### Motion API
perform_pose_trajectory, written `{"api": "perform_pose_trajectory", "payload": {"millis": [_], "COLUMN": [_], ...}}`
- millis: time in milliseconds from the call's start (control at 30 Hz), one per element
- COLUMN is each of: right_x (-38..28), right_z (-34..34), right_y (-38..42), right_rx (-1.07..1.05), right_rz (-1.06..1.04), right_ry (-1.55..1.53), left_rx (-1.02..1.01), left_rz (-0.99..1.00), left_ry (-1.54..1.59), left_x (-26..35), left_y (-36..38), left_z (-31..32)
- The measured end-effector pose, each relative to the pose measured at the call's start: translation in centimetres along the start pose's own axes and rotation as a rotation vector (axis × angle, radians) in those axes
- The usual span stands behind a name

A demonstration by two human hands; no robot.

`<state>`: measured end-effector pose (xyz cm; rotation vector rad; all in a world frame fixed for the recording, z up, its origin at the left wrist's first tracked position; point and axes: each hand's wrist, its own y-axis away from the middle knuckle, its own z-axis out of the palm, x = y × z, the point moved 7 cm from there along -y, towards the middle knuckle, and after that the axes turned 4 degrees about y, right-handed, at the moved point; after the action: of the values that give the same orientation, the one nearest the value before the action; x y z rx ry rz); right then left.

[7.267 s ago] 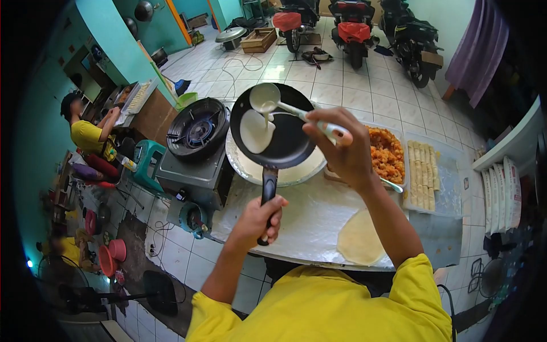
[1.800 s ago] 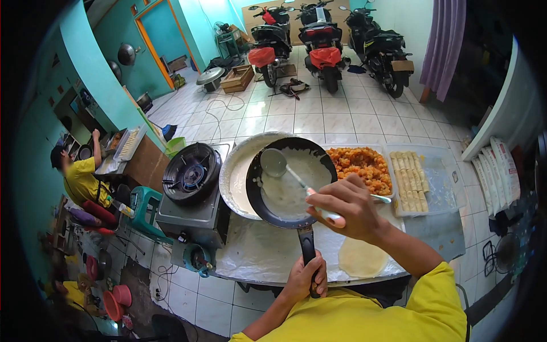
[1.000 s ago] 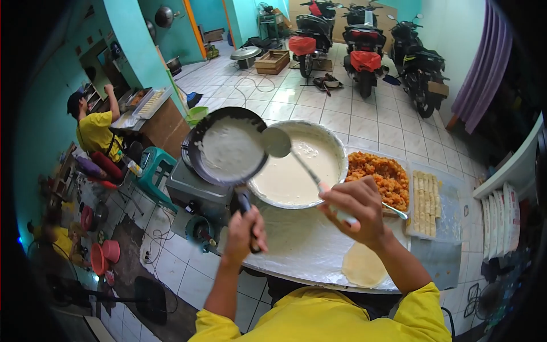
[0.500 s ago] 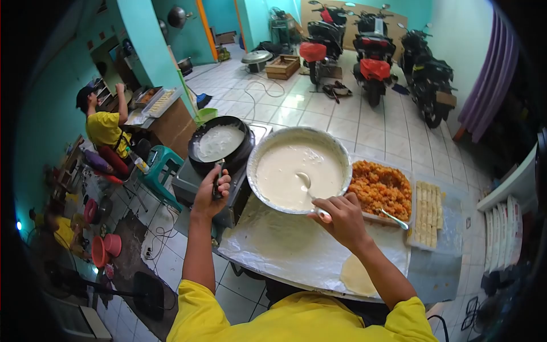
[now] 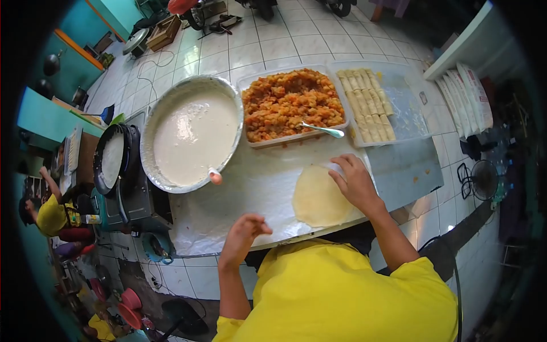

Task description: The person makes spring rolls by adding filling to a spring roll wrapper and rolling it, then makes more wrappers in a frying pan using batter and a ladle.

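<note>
Two unladen hands are flanking a pale sheet at the table's edge

The pale round sheet (image 5: 321, 196) is lying flat right of the frame's centre, on the covered table (image 5: 222, 199) close to its near edge, probably so that both hands can get at it without stretching.

The right hand (image 5: 356, 181) is hovering at the sheet's upper right edge, thumb and forefinger spread apart as if to suit a thin rim; whether the tips are touching it, I cannot tell. The left hand (image 5: 244, 235) is hanging in the lower middle, apart from the sheet, its fingers loosely bent and gripping nothing.

At the left, the pan (image 5: 103, 183) is sitting on the stove (image 5: 151, 212), its handle pointing down the frame, seemingly to keep it graspable. The ladle's handle (image 5: 215, 176) is poking over the rim of the batter basin (image 5: 147, 171), its bowl out of sight. At upper centre, a spoon (image 5: 325, 130) is leaning from the orange filling (image 5: 290, 102), handle outward. The rolls (image 5: 364, 105) are lining the tray's left side in tight rows, presumably to save room.
</note>
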<state>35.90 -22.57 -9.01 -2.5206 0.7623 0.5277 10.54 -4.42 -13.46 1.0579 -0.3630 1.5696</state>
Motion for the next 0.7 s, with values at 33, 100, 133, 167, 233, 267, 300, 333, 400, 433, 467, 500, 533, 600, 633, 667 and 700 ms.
{"api": "perform_pose_trajectory", "payload": {"millis": [33, 100, 133, 167, 233, 267, 300, 333, 400, 433, 467, 500, 533, 600, 633, 667, 700], "right_x": [1.3, 1.6, 2.0, 2.2, 1.7, 1.3, 0.4, 0.4, 0.2, 0.5, 1.3, 1.8, 2.0, 2.7, 2.6, 2.1, 1.5], "right_z": [-0.3, -0.1, 0.5, 1.2, 1.2, 1.2, 0.2, 0.0, -1.1, -0.6, 0.0, 0.0, 0.3, 2.0, 2.0, 1.7, 1.3], "right_y": [1.0, 1.0, 1.1, 1.1, 1.0, 0.7, 0.7, 0.7, 1.0, 1.3, 1.4, 1.1, 0.8, 0.8, 0.7, 0.5, 0.3], "right_rx": [-0.009, -0.087, -0.161, -0.2, -0.207, -0.222, -0.138, -0.139, -0.009, -0.02, 0.016, 0.056, 0.053, -0.143, -0.149, -0.132, -0.114], "right_rz": [0.118, 0.269, 0.409, 0.403, 0.348, 0.273, 0.21, 0.21, 0.159, 0.163, 0.188, 0.209, 0.205, 0.31, 0.305, 0.251, 0.196], "right_ry": [0.087, 0.019, -0.05, -0.049, -0.034, -0.02, -0.037, -0.044, -0.038, -0.043, -0.032, -0.019, -0.021, -0.021, -0.025, 0.003, 0.031], "left_rx": [0.045, 0.05, 0.038, 0.026, 0.003, -0.006, -0.013, -0.011, 0.03, 0.031, 0.026, 0.023, 0.029, 0.039, 0.047, 0.048, 0.05], "left_rz": [-0.029, 0.032, 0.023, 0.121, 0.223, 0.386, 0.551, 0.547, 0.548, 0.534, 0.513, 0.499, 0.498, 0.488, 0.484, 0.49, 0.497], "left_ry": [-0.243, -0.385, -0.389, -0.668, -0.951, -1.166, -1.378, -1.384, -1.58, -1.579, -1.575, -1.571, -1.571, -1.52, -1.522, -1.512, -1.503], "left_x": [-0.2, -0.4, -0.3, 0.6, 1.1, 1.8, 2.4, 2.4, 1.9, 1.6, 1.5, 1.4, 1.3, 1.1, 0.9, 0.9, 1.0], "left_y": [-1.7, -5.5, -7.2, -8.7, -10.7, -11.2, -11.2, -11.4, -11.5, -11.4, -11.7, -12.0, -12.1, -12.1, -12.1, -12.1, -12.1], "left_z": [1.2, 3.4, 4.7, 6.3, 8.6, 9.8, 10.8, 10.9, 10.9, 10.8, 10.7, 10.6, 10.5, 10.3, 10.3, 10.3, 10.3]}}
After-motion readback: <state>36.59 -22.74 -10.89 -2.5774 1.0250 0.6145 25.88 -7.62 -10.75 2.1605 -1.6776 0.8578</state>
